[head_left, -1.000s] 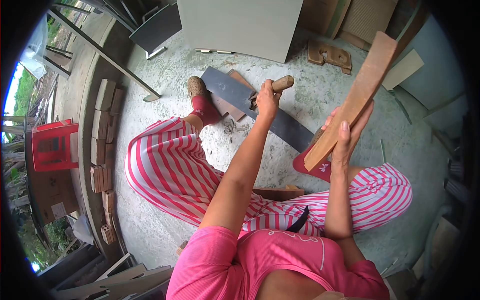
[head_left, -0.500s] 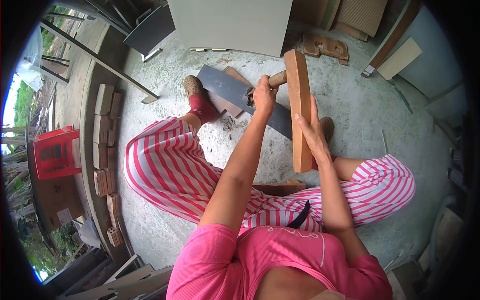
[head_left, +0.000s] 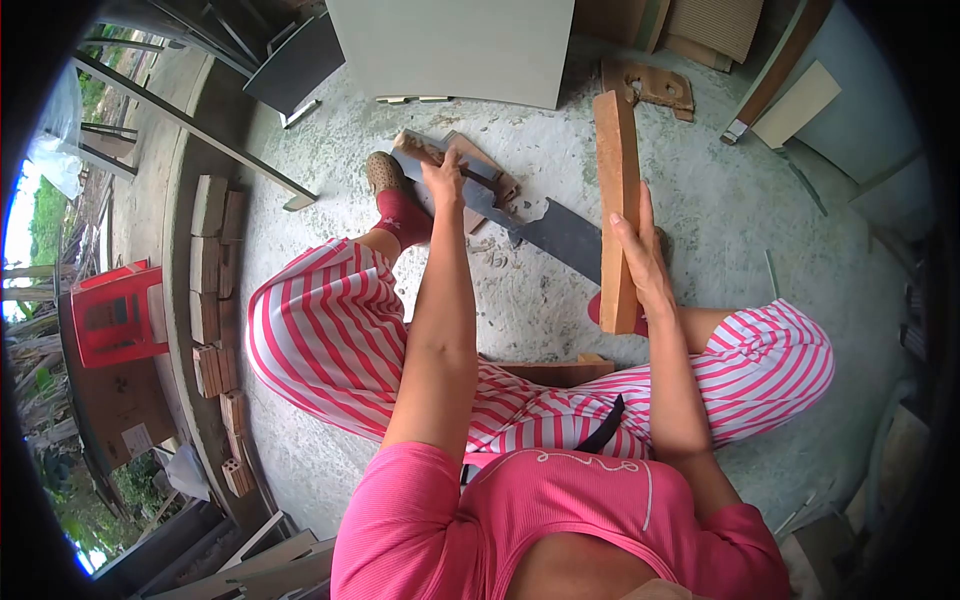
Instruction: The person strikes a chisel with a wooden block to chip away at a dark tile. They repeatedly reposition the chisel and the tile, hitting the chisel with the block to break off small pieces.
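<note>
My left hand (head_left: 445, 180), out in front near my left foot, is closed round a tool with a thick round wooden handle (head_left: 408, 145). The tool's other end is hard to make out against the dark things below. My right hand (head_left: 645, 265) grips a long, squared wooden block (head_left: 618, 210) along its side, thumb on its near face and fingers behind. The block stands out lengthwise in front of me. Under both hands a dark grey flat strip (head_left: 565, 240) lies aslant on the floor, partly hidden by the block. A brown board (head_left: 472, 150) lies beneath the strip.
Another wooden piece (head_left: 560, 373) lies before my lap. Small chips litter the concrete floor (head_left: 490, 290). A pale panel (head_left: 455, 50) stands ahead, with a brown cut-out piece (head_left: 655, 85) beside it. Bricks (head_left: 208, 205) and a red plastic chair (head_left: 115, 315) are at left.
My left hand has swung left, away from the block, and the tool's handle now points left instead of right. The block and my right hand have shifted slightly right.
</note>
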`<state>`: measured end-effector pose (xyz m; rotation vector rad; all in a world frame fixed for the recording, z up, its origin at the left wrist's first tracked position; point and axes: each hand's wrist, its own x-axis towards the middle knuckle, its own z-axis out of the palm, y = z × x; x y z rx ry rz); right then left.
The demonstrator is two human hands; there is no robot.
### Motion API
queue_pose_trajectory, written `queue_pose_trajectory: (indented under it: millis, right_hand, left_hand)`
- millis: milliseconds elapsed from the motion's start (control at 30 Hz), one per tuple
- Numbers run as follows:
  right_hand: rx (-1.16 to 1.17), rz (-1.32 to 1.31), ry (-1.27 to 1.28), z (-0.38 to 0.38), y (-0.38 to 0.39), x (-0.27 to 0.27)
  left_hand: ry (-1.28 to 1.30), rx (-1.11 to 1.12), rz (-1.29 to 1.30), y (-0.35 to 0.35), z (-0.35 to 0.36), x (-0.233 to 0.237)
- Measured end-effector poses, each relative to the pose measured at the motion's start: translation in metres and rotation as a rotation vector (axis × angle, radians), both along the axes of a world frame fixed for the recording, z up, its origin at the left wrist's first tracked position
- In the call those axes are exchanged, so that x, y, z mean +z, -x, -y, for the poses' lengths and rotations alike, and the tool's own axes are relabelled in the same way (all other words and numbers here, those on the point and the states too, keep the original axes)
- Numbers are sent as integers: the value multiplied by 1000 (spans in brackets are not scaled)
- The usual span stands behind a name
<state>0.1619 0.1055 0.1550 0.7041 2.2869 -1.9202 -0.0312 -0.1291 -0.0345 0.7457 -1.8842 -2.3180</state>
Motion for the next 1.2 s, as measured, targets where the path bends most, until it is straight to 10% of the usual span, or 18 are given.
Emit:
queue_pose_trajectory:
  millis: [1200]
  right_hand:
    - [52, -131, 113, 0, 7, -3]
  left_hand:
    - [757, -539, -218, -5, -41, 68]
